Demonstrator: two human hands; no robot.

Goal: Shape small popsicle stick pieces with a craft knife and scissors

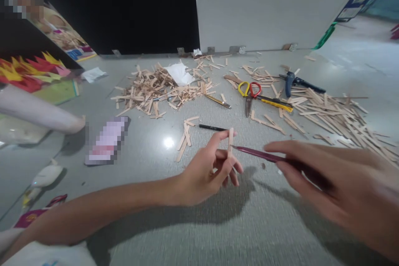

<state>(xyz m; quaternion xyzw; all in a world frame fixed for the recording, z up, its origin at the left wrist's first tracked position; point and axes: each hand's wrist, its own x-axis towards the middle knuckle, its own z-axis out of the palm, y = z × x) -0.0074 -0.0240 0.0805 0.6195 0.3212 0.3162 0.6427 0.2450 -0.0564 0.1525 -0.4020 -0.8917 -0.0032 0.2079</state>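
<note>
Between the thumb and fingers of my left hand (208,170), a short pale wooden stick (231,139) is held upright. My right hand (330,183) grips a dark red pen-like tool (260,153), whose thin tip points left and meets or nearly meets the stick. Behind my left fingers a black pen (213,127) lies on the grey table (174,232). A few loose sticks (186,137) rest just left of that pen.
Beyond are a heap of wood pieces (146,89), white tissue (180,74), a cutter (220,101), scissors (248,95), blue-handled pliers (289,81) and more sticks (339,116). A pixelated phone-like object (107,141) lies left. Another person's arm (40,108) reaches in.
</note>
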